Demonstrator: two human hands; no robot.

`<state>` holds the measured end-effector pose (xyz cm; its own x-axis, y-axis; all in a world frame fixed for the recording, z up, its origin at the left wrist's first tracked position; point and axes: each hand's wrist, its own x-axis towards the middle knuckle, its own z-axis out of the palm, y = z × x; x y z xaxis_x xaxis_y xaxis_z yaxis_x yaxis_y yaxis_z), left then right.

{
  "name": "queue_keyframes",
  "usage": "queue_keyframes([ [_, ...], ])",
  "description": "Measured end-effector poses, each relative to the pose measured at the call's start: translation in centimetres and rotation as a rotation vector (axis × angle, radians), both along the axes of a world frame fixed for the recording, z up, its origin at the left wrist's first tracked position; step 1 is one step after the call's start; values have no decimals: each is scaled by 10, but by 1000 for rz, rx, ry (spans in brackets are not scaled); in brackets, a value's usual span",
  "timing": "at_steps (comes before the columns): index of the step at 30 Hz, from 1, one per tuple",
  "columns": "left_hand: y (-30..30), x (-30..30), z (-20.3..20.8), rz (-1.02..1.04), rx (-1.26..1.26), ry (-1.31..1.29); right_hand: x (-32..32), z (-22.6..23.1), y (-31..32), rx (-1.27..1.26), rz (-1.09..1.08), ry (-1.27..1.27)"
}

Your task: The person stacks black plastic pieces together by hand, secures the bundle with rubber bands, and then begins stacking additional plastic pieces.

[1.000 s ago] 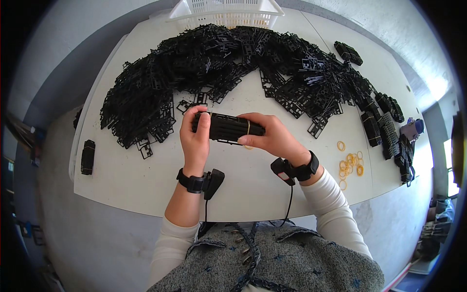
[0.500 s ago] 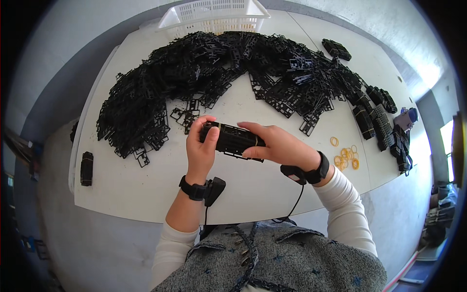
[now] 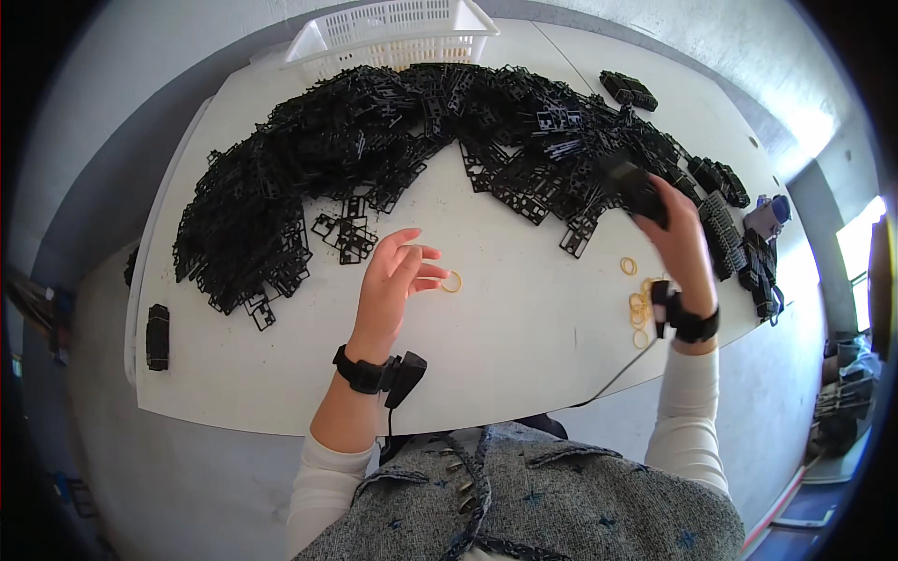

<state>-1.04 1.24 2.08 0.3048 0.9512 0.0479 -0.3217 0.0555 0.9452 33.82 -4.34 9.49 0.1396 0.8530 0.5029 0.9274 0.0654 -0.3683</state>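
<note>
My right hand (image 3: 681,245) grips a banded bundle of black plastic frames (image 3: 638,194), blurred by motion, over the right end of the loose pile. My left hand (image 3: 393,273) is above the middle of the table, fingers apart and loosely bent. At its fingertips is a yellow rubber band (image 3: 453,282); whether the fingers touch it or it lies on the table I cannot tell. Beyond both hands, a large heap of loose black plastic frames (image 3: 271,178) arcs across the white table (image 3: 486,365).
Yellow rubber bands (image 3: 640,307) lie beside my right wrist. Stacked black bundles (image 3: 722,234) and a purplish cup (image 3: 767,217) stand at the right edge. Another bundle (image 3: 627,90) is at the far right, one (image 3: 158,337) at the left. A white basket (image 3: 393,37) stands behind the heap.
My left hand has let go of the bundle. My right hand has carried it to the right and away from me. The rubber band by my left fingers now shows.
</note>
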Motion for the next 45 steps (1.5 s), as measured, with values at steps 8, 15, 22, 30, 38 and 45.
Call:
queue_keyframes([
  [8, 6, -1, -2, -71, -66, 74, 110, -71, -19, -196, -658, -335],
  [15, 9, -7, -3, -35, -53, 124, 11, -50, 52, -151, 29, -270],
  [22, 7, -4, -4, -39, -63, 124, -10, -69, 92, -298, -37, -192],
  [30, 5, -7, -2, -56, -50, 119, -30, -79, 92, -208, -230, -185],
  [38, 9, -5, -6, -69, -69, 93, -21, -60, 85, -43, -152, -9],
  [45, 6, -2, -10, -142, -86, -64, -91, -46, 62, 194, 339, 594],
])
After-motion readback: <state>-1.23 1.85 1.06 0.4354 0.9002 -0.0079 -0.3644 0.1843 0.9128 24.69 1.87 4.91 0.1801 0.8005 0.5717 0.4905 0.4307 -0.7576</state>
